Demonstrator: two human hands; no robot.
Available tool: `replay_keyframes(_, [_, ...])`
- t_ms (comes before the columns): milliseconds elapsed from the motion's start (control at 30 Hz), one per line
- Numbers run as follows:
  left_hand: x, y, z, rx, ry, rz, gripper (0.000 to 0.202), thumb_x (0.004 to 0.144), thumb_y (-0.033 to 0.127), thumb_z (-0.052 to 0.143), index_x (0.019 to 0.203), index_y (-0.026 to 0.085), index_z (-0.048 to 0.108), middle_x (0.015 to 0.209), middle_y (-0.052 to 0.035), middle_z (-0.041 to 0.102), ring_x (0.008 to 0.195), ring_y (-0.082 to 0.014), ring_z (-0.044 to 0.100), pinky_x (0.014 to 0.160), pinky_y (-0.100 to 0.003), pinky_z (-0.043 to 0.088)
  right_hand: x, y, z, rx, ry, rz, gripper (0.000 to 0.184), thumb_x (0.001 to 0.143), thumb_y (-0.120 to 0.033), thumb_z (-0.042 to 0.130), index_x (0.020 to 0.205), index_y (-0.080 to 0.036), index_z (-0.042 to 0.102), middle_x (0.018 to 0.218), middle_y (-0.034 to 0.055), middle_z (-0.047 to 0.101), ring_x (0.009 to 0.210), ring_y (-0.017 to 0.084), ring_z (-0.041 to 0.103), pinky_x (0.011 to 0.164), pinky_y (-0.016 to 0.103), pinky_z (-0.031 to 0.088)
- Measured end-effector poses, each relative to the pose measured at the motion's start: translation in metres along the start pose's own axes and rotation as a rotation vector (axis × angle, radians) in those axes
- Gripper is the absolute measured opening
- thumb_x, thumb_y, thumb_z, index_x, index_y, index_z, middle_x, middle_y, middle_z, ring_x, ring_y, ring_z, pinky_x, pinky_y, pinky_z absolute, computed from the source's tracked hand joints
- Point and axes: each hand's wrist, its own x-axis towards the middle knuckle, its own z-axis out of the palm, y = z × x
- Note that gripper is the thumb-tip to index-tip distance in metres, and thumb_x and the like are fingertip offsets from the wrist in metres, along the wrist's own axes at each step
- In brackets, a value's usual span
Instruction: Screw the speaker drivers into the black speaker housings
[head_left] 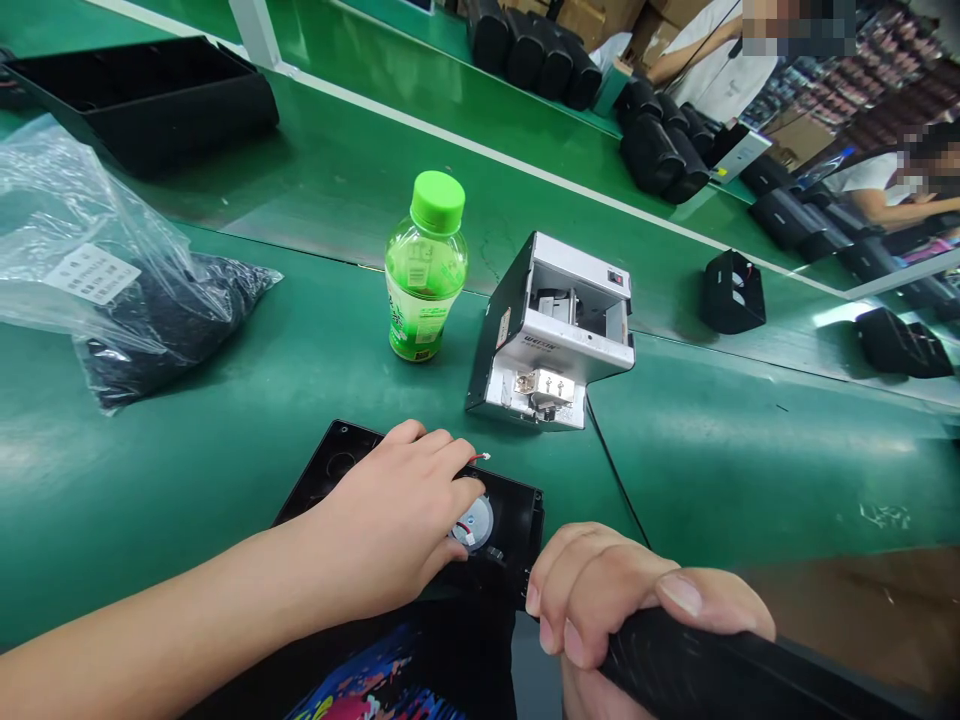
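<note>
A shallow black plastic speaker housing (pixel 517 510) lies open side up at the table's near edge, with a round silver speaker driver (pixel 478 520) inside. My left hand (pixel 409 510) grips it from above, its fingers bent over the far side and its thumb inside. A red wire with a white plug (pixel 486 456) sticks out beyond my fingers. Wrapped in my right hand (pixel 607 590) is a thick black electric screwdriver (pixel 720 665), pointing at the housing's right end. Its tip is hidden behind my fingers.
A silver screw feeder (pixel 555 340) stands beyond the housing, beside a green-capped bottle (pixel 426 270). At left are a bag of black screws (pixel 165 310) and a black casing (pixel 180 110). A cord (pixel 619 480) crosses the green table (pixel 750 450). People work across the line.
</note>
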Motion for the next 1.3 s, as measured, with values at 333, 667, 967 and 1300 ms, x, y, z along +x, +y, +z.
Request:
replay_keyframes(333, [0.000, 0.002, -0.002, -0.017, -0.024, -0.024, 0.037, 0.092, 0.047, 0.090, 0.120, 0.024, 0.080, 0.141, -0.0111, 0.075, 0.124, -0.0361, 0.070, 0.104, -0.057, 0.048, -0.005, -0.002, -0.013, 0.030, -0.084, 0.057, 0.038, 0.111, -0.029, 0.047, 0.087, -0.025, 0.076, 0.057, -0.0017, 0.071, 0.044, 0.019, 0.067, 0.049, 0.038, 0.062])
replay_keyframes(667, [0.000, 0.002, -0.002, -0.022, -0.035, -0.031, 0.038, 0.093, 0.046, 0.089, 0.122, 0.025, 0.080, 0.144, -0.0108, 0.074, 0.127, -0.0361, 0.069, 0.107, -0.058, 0.048, 0.007, -0.001, -0.014, -0.085, -0.341, -0.020, 0.049, 0.117, -0.034, 0.035, 0.078, -0.024, 0.063, 0.054, -0.0026, 0.068, 0.044, 0.017, 0.070, 0.053, 0.033, 0.066])
replay_keyframes(967, [0.001, 0.003, -0.004, -0.020, -0.048, -0.033, 0.038, 0.095, 0.049, 0.087, 0.123, 0.024, 0.081, 0.145, -0.0114, 0.074, 0.127, -0.0362, 0.069, 0.107, -0.058, 0.048, -0.020, 0.013, 0.002, -0.159, -0.234, -0.062, 0.051, 0.115, -0.049, 0.052, 0.071, -0.025, 0.056, 0.046, -0.0063, 0.059, 0.038, 0.013, 0.060, 0.047, 0.029, 0.056])
replay_keyframes(1300, [0.002, 0.002, -0.001, -0.011, -0.035, -0.026, 0.038, 0.095, 0.051, 0.087, 0.122, 0.024, 0.081, 0.145, -0.0117, 0.074, 0.127, -0.0360, 0.069, 0.105, -0.057, 0.049, 0.019, -0.017, -0.030, -0.177, -0.679, 0.021, 0.048, 0.118, -0.035, 0.028, 0.092, -0.022, 0.067, 0.062, 0.0051, 0.074, 0.065, 0.023, 0.082, 0.070, 0.038, 0.074])
